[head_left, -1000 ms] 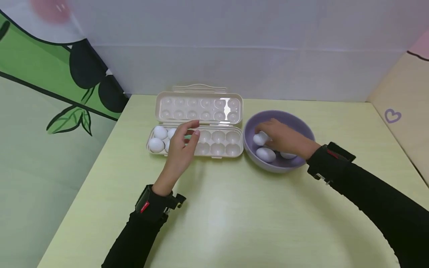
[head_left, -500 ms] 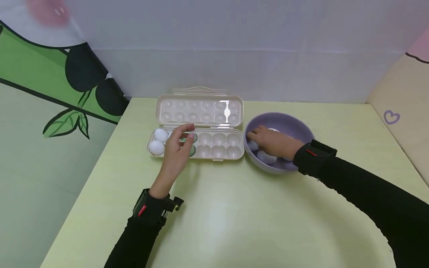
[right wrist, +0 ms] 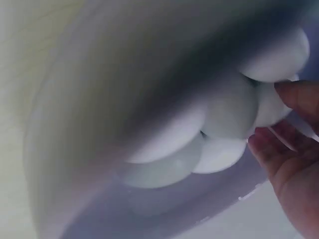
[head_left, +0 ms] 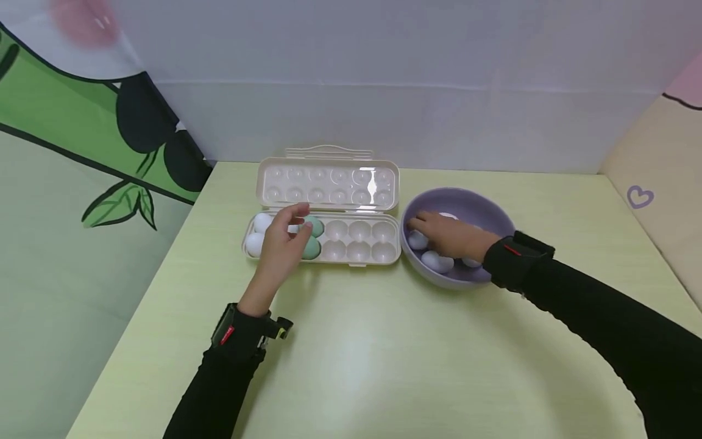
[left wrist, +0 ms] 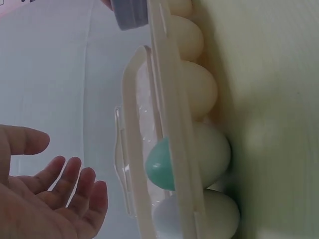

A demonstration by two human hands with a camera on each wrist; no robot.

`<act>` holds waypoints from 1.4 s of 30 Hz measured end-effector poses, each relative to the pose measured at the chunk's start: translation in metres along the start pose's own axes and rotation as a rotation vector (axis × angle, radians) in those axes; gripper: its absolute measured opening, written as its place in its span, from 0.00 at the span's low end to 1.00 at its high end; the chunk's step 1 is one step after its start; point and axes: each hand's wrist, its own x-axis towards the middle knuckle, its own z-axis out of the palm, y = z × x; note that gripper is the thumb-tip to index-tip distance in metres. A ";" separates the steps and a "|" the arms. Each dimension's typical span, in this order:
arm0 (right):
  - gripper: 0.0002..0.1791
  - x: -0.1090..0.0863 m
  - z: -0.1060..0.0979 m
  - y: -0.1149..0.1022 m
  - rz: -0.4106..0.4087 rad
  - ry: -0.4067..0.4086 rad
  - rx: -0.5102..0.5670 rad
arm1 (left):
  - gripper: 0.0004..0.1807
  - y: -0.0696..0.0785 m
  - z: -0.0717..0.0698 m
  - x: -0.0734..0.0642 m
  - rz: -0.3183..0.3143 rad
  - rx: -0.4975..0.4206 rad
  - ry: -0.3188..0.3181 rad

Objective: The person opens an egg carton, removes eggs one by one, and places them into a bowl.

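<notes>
My left hand hovers with loosely bent fingers over the filled left end of an egg carton; nothing is in it. White eggs lie at that end, with green eggs beside them. In the left wrist view, my palm faces the carton's side, where a green egg shows above the rim. Inside a purple bowl, my right hand pinches an egg between thumb and fingers. Several pale eggs crowd around it, partly hidden by the hand in the head view.
The carton's lid stands open at the back, near the pale wall cloth. Unfilled cups line its right side, right up against the bowl. Light wooden tabletop stretches in front of both.
My right hand has moved left and deeper into the bowl, from one second ago, then stayed there. My left hand has drifted slightly left, uncovering more of the green eggs.
</notes>
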 end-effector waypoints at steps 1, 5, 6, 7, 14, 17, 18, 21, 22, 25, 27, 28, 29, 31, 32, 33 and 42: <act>0.23 -0.002 -0.002 -0.003 0.012 -0.009 0.011 | 0.18 -0.004 -0.001 0.002 -0.012 0.037 -0.016; 0.22 -0.011 -0.017 -0.015 0.090 -0.006 0.060 | 0.21 -0.017 -0.003 0.011 -0.070 0.271 -0.063; 0.22 -0.014 -0.021 -0.017 0.104 0.011 0.069 | 0.22 -0.020 -0.004 0.014 -0.086 0.337 -0.071; 0.21 -0.018 -0.025 -0.020 0.113 0.032 0.075 | 0.23 -0.023 -0.004 0.017 -0.103 0.407 -0.081; 0.19 -0.037 -0.040 -0.031 0.103 0.148 0.114 | 0.27 -0.041 -0.004 0.030 -0.127 0.755 -0.182; 0.19 -0.042 -0.042 -0.031 0.090 0.165 0.134 | 0.26 -0.044 0.000 0.033 -0.128 0.835 -0.202; 0.19 -0.043 -0.042 -0.031 0.084 0.172 0.134 | 0.25 -0.045 0.001 0.033 -0.128 0.858 -0.206; 0.19 -0.045 -0.042 -0.032 0.056 0.192 0.129 | 0.22 -0.045 0.003 0.034 -0.129 0.902 -0.209; 0.19 -0.046 -0.042 -0.032 0.055 0.194 0.130 | 0.21 -0.044 0.003 0.035 -0.125 0.909 -0.205; 0.20 -0.047 -0.042 -0.033 0.076 0.191 0.138 | 0.15 -0.043 0.004 0.037 -0.103 0.914 -0.183; 0.20 -0.048 -0.041 -0.032 0.087 0.188 0.145 | 0.13 -0.043 0.003 0.038 -0.083 0.907 -0.170; 0.20 -0.048 -0.040 -0.032 0.092 0.187 0.151 | 0.13 -0.043 0.002 0.039 -0.074 0.901 -0.163; 0.20 -0.048 -0.039 -0.031 0.095 0.187 0.155 | 0.12 -0.043 0.002 0.040 -0.065 0.896 -0.161; 0.20 -0.048 -0.036 -0.030 0.092 0.189 0.162 | 0.12 -0.043 0.000 0.040 -0.051 0.884 -0.158; 0.20 -0.048 -0.035 -0.030 0.090 0.190 0.163 | 0.13 -0.042 -0.001 0.040 -0.045 0.877 -0.155; 0.20 -0.048 -0.034 -0.029 0.088 0.190 0.166 | 0.15 -0.042 -0.002 0.040 -0.040 0.866 -0.153; 0.16 -0.047 -0.033 -0.030 0.076 0.216 0.140 | 0.23 -0.010 -0.010 0.033 0.014 0.649 -0.103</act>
